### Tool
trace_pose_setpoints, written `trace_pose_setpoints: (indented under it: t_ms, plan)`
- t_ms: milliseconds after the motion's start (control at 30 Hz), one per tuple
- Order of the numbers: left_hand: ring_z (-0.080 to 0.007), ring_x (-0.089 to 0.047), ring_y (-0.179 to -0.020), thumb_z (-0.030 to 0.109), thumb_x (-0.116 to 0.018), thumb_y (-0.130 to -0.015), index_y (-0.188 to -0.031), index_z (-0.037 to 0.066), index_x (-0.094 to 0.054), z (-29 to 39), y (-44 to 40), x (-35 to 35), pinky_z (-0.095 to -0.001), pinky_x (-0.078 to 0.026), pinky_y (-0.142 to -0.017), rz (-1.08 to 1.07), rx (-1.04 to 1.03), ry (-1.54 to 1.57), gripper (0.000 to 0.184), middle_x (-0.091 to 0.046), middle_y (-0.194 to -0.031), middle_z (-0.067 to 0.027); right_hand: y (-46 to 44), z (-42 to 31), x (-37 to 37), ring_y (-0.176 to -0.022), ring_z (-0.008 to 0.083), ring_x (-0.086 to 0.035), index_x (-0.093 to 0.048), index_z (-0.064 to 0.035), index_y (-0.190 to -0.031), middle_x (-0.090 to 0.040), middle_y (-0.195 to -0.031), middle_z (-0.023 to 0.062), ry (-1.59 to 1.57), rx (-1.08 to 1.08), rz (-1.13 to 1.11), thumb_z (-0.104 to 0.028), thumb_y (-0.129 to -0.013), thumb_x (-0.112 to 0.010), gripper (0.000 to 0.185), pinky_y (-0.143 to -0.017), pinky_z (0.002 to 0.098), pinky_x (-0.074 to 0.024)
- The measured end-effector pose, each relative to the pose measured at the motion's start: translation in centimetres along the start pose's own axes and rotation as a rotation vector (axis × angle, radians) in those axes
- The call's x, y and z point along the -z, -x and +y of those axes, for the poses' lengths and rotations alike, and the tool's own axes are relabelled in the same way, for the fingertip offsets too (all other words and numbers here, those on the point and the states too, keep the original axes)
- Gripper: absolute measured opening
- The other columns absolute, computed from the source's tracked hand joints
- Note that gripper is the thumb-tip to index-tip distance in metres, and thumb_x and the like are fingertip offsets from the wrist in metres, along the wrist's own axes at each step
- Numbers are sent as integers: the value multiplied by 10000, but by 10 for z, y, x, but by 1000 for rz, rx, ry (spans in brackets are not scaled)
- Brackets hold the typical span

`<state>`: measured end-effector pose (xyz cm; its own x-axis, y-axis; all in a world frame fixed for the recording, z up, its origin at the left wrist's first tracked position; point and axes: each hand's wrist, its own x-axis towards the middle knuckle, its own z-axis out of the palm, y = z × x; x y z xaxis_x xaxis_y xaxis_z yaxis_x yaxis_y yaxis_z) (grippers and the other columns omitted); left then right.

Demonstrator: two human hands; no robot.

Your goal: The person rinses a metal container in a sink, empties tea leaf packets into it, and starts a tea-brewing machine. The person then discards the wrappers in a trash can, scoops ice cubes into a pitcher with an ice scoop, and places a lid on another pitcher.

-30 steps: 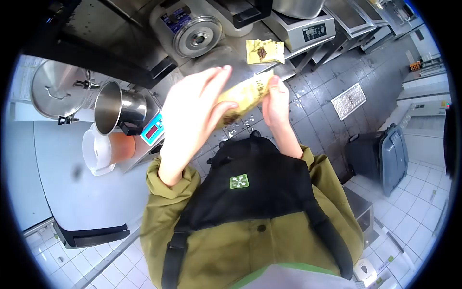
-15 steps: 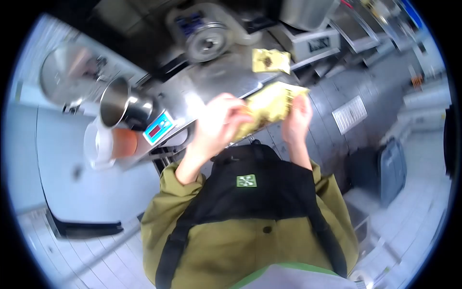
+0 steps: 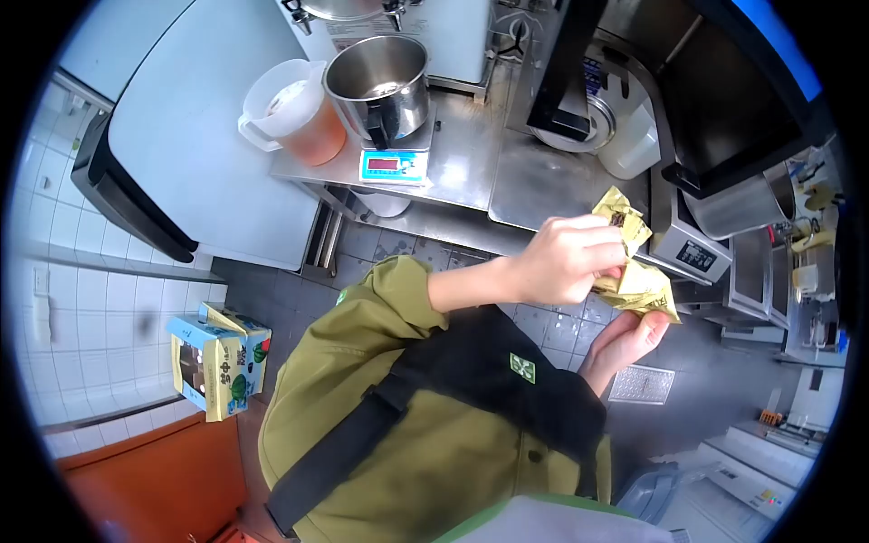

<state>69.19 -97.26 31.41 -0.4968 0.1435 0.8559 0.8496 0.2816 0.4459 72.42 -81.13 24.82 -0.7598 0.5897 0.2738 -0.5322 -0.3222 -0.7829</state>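
My left hand (image 3: 572, 260) is closed on the near side of a crinkled yellow packet (image 3: 641, 291), its fingers bent. Below and to the right, my right hand (image 3: 626, 341) pinches the packet's lower right end between thumb and fingers. The packet is tilted above the floor, just in front of the counter. Behind my left hand, a second yellow packet (image 3: 631, 217) with a dark print shows at the counter's front edge, partly covered by my fingers. Whether the held packet is torn open, I cannot tell.
On the counter (image 3: 529, 185), a steel pot (image 3: 398, 104) stands on a digital scale (image 3: 394, 166), beside a jug of amber liquid (image 3: 308, 127). A round lid (image 3: 593, 127) and an induction cooker (image 3: 692, 253) are at right. A carton (image 3: 222, 362) is on the left.
The view has swung left, so counter items appear farther right and the carton has come into view. Both hands still hold the packet, which now looks more crumpled and slopes down to the right.
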Motion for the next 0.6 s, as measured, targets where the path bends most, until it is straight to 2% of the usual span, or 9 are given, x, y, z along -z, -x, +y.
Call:
trace_pose_setpoints:
  t_ms: [100, 233, 267, 300, 367, 400, 500, 567, 600]
  plan:
    - [-237, -489, -595, -33, -620, -569, -680, 19, -515, -11, -1, 33, -318, -387, -474, 15, -35, -90, 161, -483, -635, -64, -21, -7, 9, -904, 174, -519, -524, 6, -951, -565, -931, 92, -33, -40, -190, -247, -894, -496, 261, -866, 340, -379]
    - [-269, -510, -655, -34, -589, -672, -738, 3, -517, -23, 16, 28, -334, -414, -576, 180, 174, -124, 104, -509, -706, -111, -12, 8, -32, -873, 148, -513, -527, 7, -931, -568, -894, 77, 30, 13, -70, -287, -879, -524, 299, -853, 309, -374]
    - [-271, -526, -737, 8, -578, -728, -823, 2, -509, -27, 10, 38, -333, -430, -663, 158, 335, -164, 118, -520, -793, -129, -9, 10, -28, -849, 115, -500, -530, 9, -916, -566, -889, 68, 52, 10, -159, -268, -883, -527, 279, -807, 270, -376]
    - [-265, -535, -877, 51, -579, -748, -974, 13, -502, -30, 3, 50, -329, -424, -775, 164, 470, -94, 241, -540, -934, -132, -10, 9, -29, -829, 107, -497, -533, 9, -917, -569, -879, 63, 97, 10, -144, -263, -884, -527, 274, -784, 258, -377]
    - [-265, -519, -989, 93, -595, -750, -1118, 33, -465, -27, -5, 62, -345, -389, -864, 155, 417, -274, 395, -532, -1071, -128, -17, 3, -28, -788, 91, -493, -540, 10, -920, -574, -859, 54, 200, 14, -101, -252, -885, -526, 265, -738, 234, -378]
    - [-271, -504, -1038, 139, -611, -753, -1163, 37, -456, -25, -4, 63, -366, -354, -906, 3, 359, -305, 450, -522, -1137, -120, -19, 9, -27, -736, 81, -487, -555, 9, -924, -585, -827, 38, 220, 15, -155, -232, -892, -517, 246, -692, 215, -378]
    - [-222, -542, -952, 230, -652, -734, -1024, 76, -578, -20, -1, 46, -351, -354, -890, -272, 191, -331, 337, -590, -977, -75, -9, 19, -36, -718, 68, -482, -577, 10, -885, -587, -808, 25, 248, 16, -249, -195, -901, -499, 220, -660, 205, -381]
    - [-163, -565, -657, 232, -665, -702, -828, 89, -637, -25, 2, 40, -303, -391, -727, -236, 123, -373, 192, -583, -696, -7, -14, 21, -37, -706, 70, -491, -580, 16, -892, -590, -793, 31, 249, -71, -239, -184, -905, -487, 221, -638, 209, -392]
    - [-151, -558, -642, 220, -659, -696, -783, 97, -629, -23, 2, 38, -301, -392, -717, -270, 101, -402, 154, -577, -684, 0, -17, 28, -34, -702, 73, -500, -580, 20, -901, -593, -790, 34, 264, -123, -220, -183, -908, -480, 226, -635, 211, -401]
